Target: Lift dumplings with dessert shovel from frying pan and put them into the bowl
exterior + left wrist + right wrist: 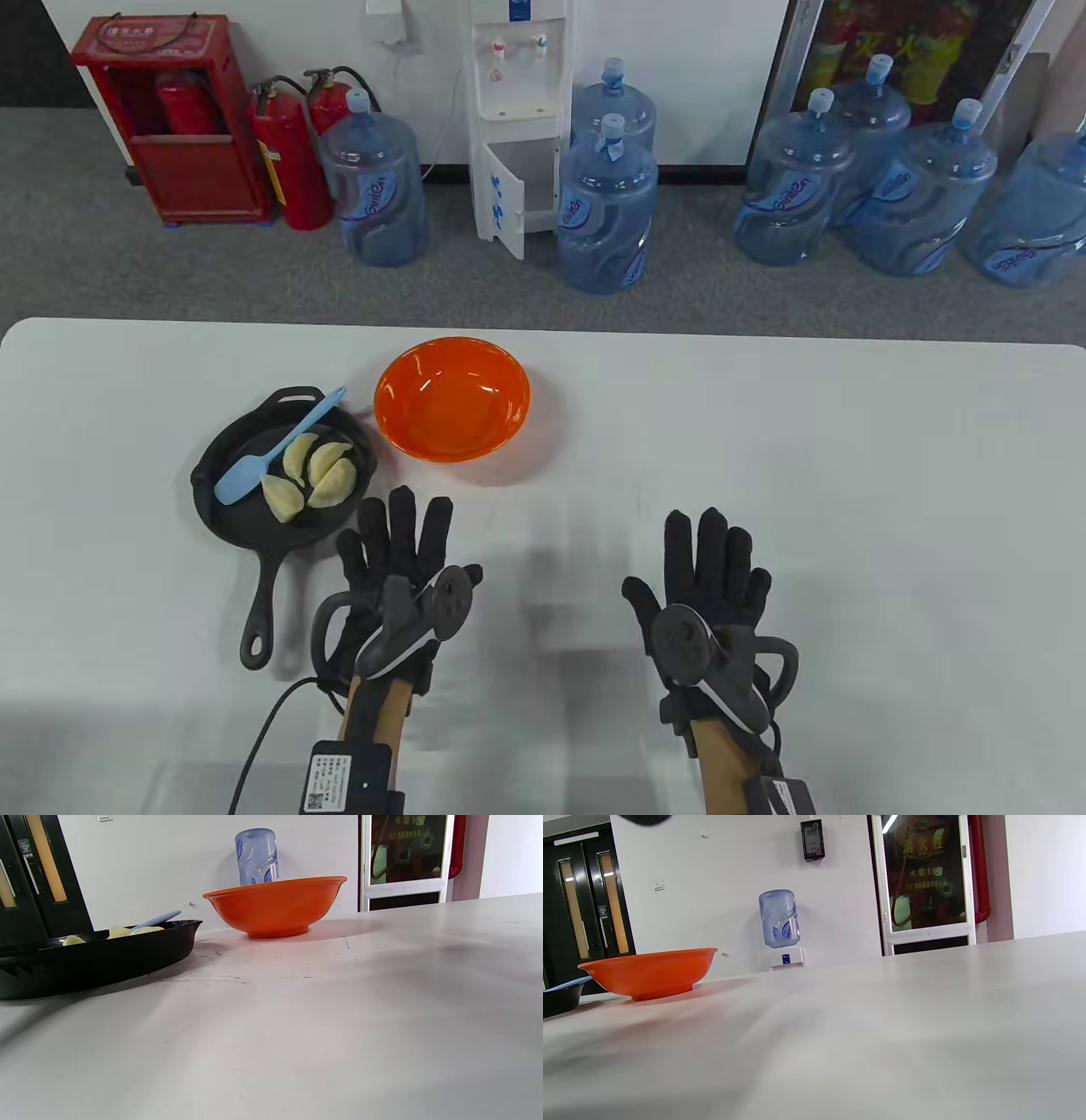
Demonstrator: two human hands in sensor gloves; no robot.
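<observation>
Both hands, left (399,552) and right (708,564), lie flat-fingered, holding nothing. Ahead of the left, four pale dumplings (310,475) and the light-blue silicone dessert shovel (276,447) sit untouched in the black cast-iron frying pan (212,501); the orange plastic bowl (452,399) holds none yet

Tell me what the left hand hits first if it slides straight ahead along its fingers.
Likely the orange bowl. The left hand lies flat and open, fingers pointing up the table; the frying pan sits just to the left of that line. A slight leftward drift could clip the pan rim.

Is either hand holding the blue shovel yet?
No, the shovel lies in the frying pan; left hand and right hand are flat, empty.
</observation>
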